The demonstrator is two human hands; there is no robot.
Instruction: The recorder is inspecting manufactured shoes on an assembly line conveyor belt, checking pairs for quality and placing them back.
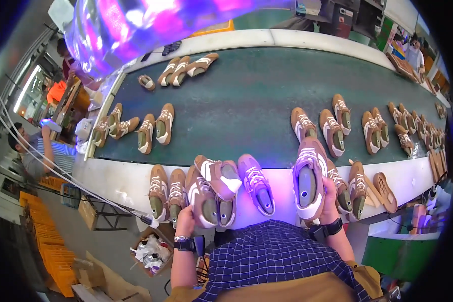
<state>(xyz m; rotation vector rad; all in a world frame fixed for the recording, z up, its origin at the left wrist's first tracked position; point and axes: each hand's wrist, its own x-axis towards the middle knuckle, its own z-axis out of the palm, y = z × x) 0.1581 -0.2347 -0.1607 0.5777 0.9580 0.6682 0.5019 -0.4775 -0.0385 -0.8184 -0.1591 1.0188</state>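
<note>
My right hand (330,202) grips a brown sneaker (310,183) with white stripes by its right side, held up with the toe pointing away. My left hand (184,220) is closed at the left side of another brown sneaker (199,194), near its heel; some of its fingers are hidden. Against that shoe lies a tilted sneaker (217,176) with its pale sole part showing, over one more sneaker (227,209). Between my hands a single sneaker (255,183) stands on the white ledge (241,214) under purple light. Two sneakers (158,191) stand left of my left hand.
Beyond the ledge runs a green conveyor belt (226,110) with several brown sneakers in groups. Loose soles (385,191) lie on the ledge at right. A shiny clear plastic sheet (136,30) hangs across the top. Orange crates (48,241) and a box of waste (152,254) stand at lower left.
</note>
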